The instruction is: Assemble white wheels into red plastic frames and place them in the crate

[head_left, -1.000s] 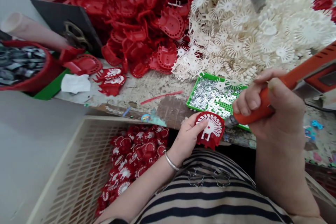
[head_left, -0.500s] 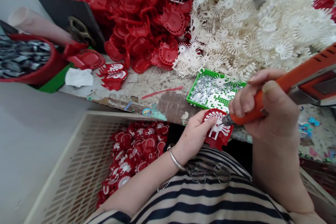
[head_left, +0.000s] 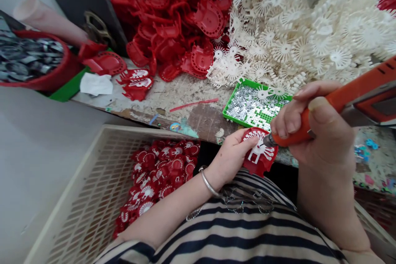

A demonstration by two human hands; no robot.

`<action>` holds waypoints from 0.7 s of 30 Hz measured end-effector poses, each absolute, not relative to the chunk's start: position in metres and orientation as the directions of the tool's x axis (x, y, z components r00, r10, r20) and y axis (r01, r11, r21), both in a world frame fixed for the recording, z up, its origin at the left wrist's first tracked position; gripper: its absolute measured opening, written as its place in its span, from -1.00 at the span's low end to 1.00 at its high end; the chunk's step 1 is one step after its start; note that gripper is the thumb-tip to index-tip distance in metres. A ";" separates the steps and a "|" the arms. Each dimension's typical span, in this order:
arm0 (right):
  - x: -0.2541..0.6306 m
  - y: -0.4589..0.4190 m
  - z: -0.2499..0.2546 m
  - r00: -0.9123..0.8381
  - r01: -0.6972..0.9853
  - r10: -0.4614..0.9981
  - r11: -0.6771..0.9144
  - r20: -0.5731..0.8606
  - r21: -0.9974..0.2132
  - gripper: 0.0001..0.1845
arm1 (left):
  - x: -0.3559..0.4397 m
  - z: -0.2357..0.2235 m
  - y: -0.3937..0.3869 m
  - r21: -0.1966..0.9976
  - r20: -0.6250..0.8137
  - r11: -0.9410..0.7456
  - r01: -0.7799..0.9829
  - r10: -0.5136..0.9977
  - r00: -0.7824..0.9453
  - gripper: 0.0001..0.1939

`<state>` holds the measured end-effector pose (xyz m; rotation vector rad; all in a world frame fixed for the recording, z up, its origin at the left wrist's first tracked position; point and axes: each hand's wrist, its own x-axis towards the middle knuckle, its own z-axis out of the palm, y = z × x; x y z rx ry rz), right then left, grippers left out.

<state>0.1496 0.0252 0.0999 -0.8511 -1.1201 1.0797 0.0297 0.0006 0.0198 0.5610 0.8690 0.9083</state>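
The left hand (head_left: 230,159) is holding a red part with a white fan-shaped insert (head_left: 259,156) just off the near edge of the worktop (head_left: 185,107), above the person's striped top; its fingers (head_left: 247,142) are curling around the part's left side and pinching it firmly. The right hand (head_left: 312,126) is gripping an orange powered screwdriver (head_left: 346,95), fingers wrapped tight about the handle with the thumb lying along the top, and the tool's metal tip is touching the white insert near its middle. Just behind the held part, a green tray of small silver screws (head_left: 256,109) is sitting on the worktop's near edge. Further back, a big heap of loose red shells (head_left: 173,16) is lying beside an equally big heap of white fan-shaped inserts (head_left: 309,29), the two piles touching where they meet. A few assembled pieces (head_left: 136,84) are resting on the worktop to the left, near a scrap of white paper (head_left: 96,84). A red bowl of dark metal pieces (head_left: 34,60) is standing at the far left. Below the worktop, to the person's left, a cream slatted crate (head_left: 93,189) is holding a pile of finished red-and-white parts (head_left: 157,177).
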 end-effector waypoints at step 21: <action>0.140 0.019 0.102 0.113 -0.196 0.954 0.297 0.279 -0.934 -0.85 | 0.030 0.027 0.000 0.752 -0.424 0.529 -0.393 0.845 0.326 -0.75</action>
